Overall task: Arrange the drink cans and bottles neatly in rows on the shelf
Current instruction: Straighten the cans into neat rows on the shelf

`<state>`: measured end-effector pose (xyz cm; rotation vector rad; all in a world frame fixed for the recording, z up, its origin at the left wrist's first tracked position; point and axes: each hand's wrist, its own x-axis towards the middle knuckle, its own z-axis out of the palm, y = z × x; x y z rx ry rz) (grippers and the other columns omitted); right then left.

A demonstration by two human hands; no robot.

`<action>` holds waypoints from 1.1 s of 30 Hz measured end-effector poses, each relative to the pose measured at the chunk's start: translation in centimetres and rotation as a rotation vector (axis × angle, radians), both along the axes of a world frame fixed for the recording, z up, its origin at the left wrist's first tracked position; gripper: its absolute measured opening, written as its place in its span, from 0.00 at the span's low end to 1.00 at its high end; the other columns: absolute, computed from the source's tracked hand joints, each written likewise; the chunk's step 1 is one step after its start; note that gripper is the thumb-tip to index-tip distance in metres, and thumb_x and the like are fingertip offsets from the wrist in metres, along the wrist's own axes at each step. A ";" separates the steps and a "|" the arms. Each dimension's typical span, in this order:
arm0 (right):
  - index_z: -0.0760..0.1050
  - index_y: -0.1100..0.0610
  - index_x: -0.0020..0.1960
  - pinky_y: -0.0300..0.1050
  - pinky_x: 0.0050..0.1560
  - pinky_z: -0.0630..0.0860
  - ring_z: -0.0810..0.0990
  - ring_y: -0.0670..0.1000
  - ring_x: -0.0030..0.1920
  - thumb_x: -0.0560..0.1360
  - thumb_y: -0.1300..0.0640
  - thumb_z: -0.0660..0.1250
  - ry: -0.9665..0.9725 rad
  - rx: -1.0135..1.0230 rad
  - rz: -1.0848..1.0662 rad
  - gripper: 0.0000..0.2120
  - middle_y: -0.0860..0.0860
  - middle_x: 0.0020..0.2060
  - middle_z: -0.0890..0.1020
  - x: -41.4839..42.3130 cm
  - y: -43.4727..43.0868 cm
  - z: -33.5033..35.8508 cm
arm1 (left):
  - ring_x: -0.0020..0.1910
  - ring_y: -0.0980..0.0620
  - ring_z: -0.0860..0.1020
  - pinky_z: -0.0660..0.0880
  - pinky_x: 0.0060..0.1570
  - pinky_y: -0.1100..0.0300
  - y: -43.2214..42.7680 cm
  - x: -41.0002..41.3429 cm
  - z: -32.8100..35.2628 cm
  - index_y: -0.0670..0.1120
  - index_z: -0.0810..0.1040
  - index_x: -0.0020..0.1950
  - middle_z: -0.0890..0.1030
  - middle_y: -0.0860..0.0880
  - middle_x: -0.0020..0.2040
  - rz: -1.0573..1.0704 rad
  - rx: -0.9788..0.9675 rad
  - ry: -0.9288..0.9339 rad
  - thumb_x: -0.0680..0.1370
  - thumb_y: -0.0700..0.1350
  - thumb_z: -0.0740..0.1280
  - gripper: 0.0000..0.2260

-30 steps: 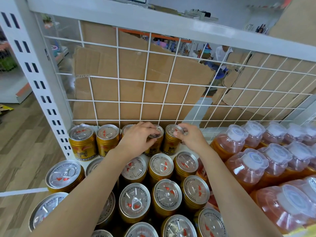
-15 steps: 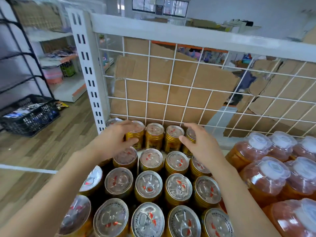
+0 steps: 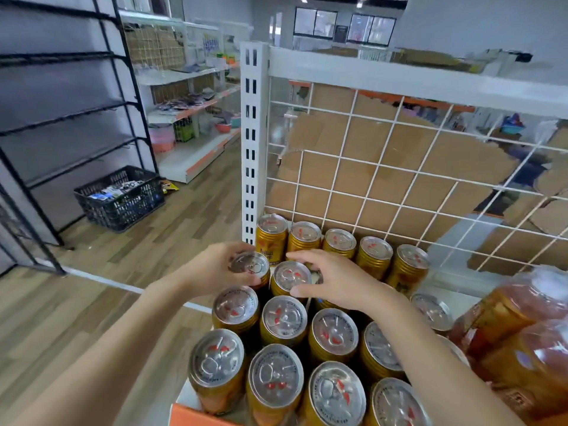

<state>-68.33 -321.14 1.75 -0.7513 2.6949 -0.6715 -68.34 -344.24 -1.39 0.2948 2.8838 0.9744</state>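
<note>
Gold drink cans with silver tops stand in rows on the white shelf (image 3: pixel 442 284); a back row (image 3: pixel 339 242) lines the wire grid. My left hand (image 3: pixel 212 269) grips the second-row can at the left edge (image 3: pixel 250 267) around its top. My right hand (image 3: pixel 335 282) curls its fingers and thumb around the neighbouring can (image 3: pixel 290 276) and covers the can to its right. Orange drink bottles (image 3: pixel 522 321) in clear plastic stand to the right of the cans, blurred.
A white slotted upright post (image 3: pixel 250 149) and wire grid back (image 3: pixel 399 167) with cardboard behind bound the shelf. Left of it is wooden floor with a black crate (image 3: pixel 120 198), a black rack (image 3: pixel 61 118) and more shelving (image 3: pixel 190 96).
Both hands have shifted left from the back-row cans to the second row at the shelf's left end. The view has swung left, showing more floor.
</note>
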 end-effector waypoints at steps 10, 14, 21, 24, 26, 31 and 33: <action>0.66 0.46 0.69 0.42 0.57 0.70 0.72 0.47 0.62 0.71 0.47 0.70 0.093 0.053 -0.166 0.28 0.46 0.65 0.72 -0.6 -1.6 -0.1 | 0.53 0.53 0.74 0.66 0.41 0.74 -0.1 -4.1 -0.1 0.47 0.75 0.64 0.74 0.51 0.56 -0.176 -0.002 0.112 0.68 0.52 0.75 0.26; 0.66 0.47 0.69 0.40 0.56 0.69 0.72 0.48 0.62 0.72 0.50 0.69 0.160 0.041 -0.255 0.26 0.47 0.66 0.71 -1.4 -1.6 -0.6 | 0.46 0.58 0.74 0.66 0.39 0.77 -0.4 -5.7 -0.4 0.47 0.79 0.60 0.76 0.55 0.53 -0.221 0.038 0.168 0.65 0.50 0.77 0.25; 0.66 0.47 0.68 0.37 0.54 0.65 0.70 0.47 0.64 0.71 0.51 0.71 0.149 -0.017 -0.288 0.27 0.47 0.66 0.71 -2.2 -1.1 -1.2 | 0.42 0.61 0.73 0.67 0.39 0.77 -0.6 -6.1 -0.6 0.47 0.78 0.61 0.74 0.56 0.51 -0.259 0.081 0.215 0.66 0.49 0.77 0.24; 0.67 0.48 0.68 0.40 0.59 0.66 0.69 0.47 0.64 0.70 0.49 0.73 0.134 -0.011 -0.272 0.29 0.47 0.66 0.71 -2.5 -1.2 -1.5 | 0.51 0.61 0.73 0.66 0.44 0.80 -0.9 -6.0 -0.5 0.48 0.76 0.63 0.74 0.58 0.56 -0.300 0.076 0.188 0.67 0.49 0.77 0.25; 0.67 0.48 0.67 0.39 0.57 0.66 0.69 0.45 0.61 0.69 0.49 0.73 0.154 -0.022 -0.275 0.29 0.46 0.64 0.71 -2.5 -1.3 -1.8 | 0.55 0.59 0.74 0.67 0.46 0.80 -1.1 -6.1 -0.4 0.49 0.75 0.64 0.74 0.58 0.57 -0.315 0.071 0.153 0.68 0.48 0.76 0.25; 0.63 0.44 0.67 0.40 0.55 0.69 0.71 0.44 0.57 0.68 0.52 0.74 0.136 -0.122 -0.305 0.32 0.46 0.58 0.71 -2.4 -0.8 -2.5 | 0.50 0.57 0.72 0.64 0.41 0.75 -0.4 -5.7 -0.4 0.48 0.74 0.64 0.72 0.54 0.51 -0.264 0.038 0.181 0.68 0.50 0.76 0.26; 0.63 0.43 0.66 0.42 0.55 0.70 0.71 0.45 0.58 0.67 0.53 0.75 0.106 -0.169 -0.301 0.32 0.45 0.58 0.72 -2.5 -0.7 -2.7 | 0.49 0.55 0.73 0.65 0.44 0.68 0.1 -5.5 -0.7 0.48 0.74 0.63 0.72 0.53 0.51 -0.226 0.038 0.199 0.67 0.51 0.76 0.26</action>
